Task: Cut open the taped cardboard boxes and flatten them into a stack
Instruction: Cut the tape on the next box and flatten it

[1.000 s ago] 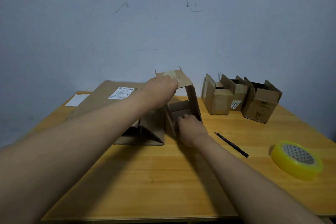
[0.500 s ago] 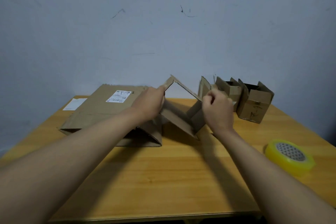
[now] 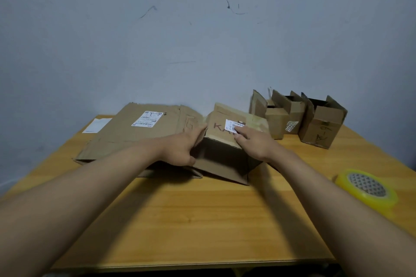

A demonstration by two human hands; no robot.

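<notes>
the step in hand looked like flattening — the opened box [image 3: 225, 148] sat mid-table beside the flattened stack [image 3: 139, 132]. left hand [image 3: 184, 148] gripped its left edge; right hand [image 3: 254, 141] pressed its top, fingers straight. next, probably, collapse it sideways onto the stack.

Both forearms are bare to the frame edge, with no sleeves, gloves, rings or watch showing.
</notes>
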